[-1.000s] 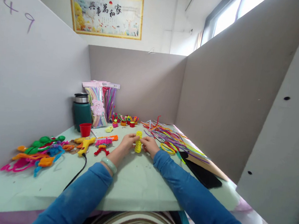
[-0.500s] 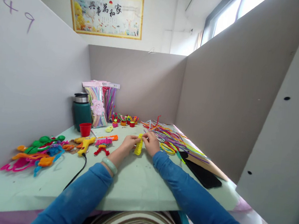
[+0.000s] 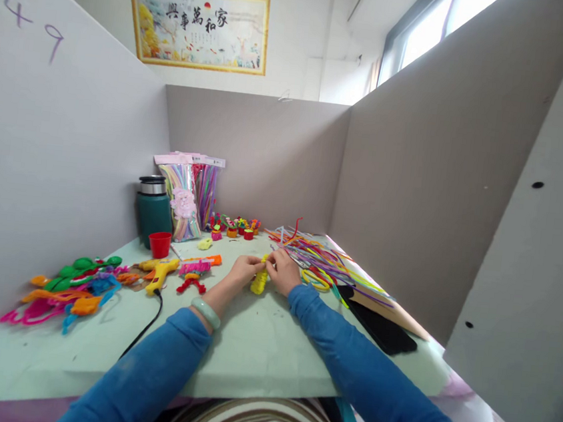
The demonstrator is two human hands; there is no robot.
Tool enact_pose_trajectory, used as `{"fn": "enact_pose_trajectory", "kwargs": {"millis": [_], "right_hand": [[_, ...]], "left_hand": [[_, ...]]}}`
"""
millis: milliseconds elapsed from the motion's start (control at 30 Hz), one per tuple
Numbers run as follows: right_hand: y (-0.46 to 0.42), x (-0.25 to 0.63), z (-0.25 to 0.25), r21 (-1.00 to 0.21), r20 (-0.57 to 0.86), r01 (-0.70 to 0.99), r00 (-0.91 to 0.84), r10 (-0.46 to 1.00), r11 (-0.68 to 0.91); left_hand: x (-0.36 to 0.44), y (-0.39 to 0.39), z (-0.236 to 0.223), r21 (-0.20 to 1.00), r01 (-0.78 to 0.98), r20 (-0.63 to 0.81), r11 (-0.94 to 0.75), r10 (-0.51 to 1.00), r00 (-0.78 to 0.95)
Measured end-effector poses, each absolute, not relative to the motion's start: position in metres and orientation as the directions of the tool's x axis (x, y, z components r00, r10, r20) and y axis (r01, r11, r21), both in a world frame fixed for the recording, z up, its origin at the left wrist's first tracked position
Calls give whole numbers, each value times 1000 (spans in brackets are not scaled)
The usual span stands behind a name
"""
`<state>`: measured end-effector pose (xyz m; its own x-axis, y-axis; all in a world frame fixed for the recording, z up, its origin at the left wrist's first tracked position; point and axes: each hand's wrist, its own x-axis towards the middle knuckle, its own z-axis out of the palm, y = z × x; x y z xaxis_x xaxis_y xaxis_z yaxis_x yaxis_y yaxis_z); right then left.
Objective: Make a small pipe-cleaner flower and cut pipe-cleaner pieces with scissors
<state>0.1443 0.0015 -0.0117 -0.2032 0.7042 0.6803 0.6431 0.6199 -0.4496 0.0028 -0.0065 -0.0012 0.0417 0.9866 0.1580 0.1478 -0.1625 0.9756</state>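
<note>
Above the middle of the table, both hands pinch a bundle of bent yellow pipe cleaner (image 3: 258, 284). My left hand (image 3: 243, 271), with a pale green bangle at the wrist, grips its upper left side. On the upper right, the fingers of my right hand (image 3: 282, 271) close on its top end. The lower part of the yellow piece hangs below the fingertips, and its top is partly hidden by them. Yellow-handled scissors (image 3: 317, 280) lie just right of my right hand. A pink and red pipe-cleaner figure (image 3: 193, 274) rests left of my left hand.
A yellow glue gun (image 3: 158, 272) with a black cord lies at left, beside a pile of coloured pipe-cleaner pieces (image 3: 74, 291). Behind stand a red cup (image 3: 160, 245), a green bottle (image 3: 153, 214) and bagged pipe cleaners (image 3: 185, 197). Loose pipe cleaners (image 3: 327, 256) and a black phone-like slab (image 3: 383, 326) lie right.
The yellow piece has tilted a little, its lower end shifting slightly left. Both hands stay in nearly the same place, still pinching it.
</note>
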Motion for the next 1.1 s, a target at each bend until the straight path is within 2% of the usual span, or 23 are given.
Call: {"fn": "enact_pose_trajectory", "kwargs": {"millis": [100,167,333,500,700,833,933,1100], "right_hand": [[7,142,-15,-525,665,627,-120,737,576],[8,142,-16,-526,664,636,-108,740,565],[1,144,-10,-410,675,670,-233,700,619],[0,149,-6,-315,631,706,-343,696,634],[7,149,-11,-432,664,645,-246,706,631],[7,145,-14,-460,677,640,-196,709,616],[7,143,-15,-477,669,654,-163,725,587],[8,144,-14,-450,691,640,-192,697,623]], "left_hand": [[5,-10,0,981,111,150,-157,986,67],[6,-11,1,988,79,125,-130,990,70],[3,-5,-4,991,72,108,-110,994,31],[0,1,-10,942,265,201,-205,979,42],[4,-7,-3,975,154,156,-163,986,58],[5,-8,-2,980,133,141,-147,988,56],[5,-6,-4,973,133,182,-190,981,67],[4,-5,-4,972,142,183,-185,983,25]]}}
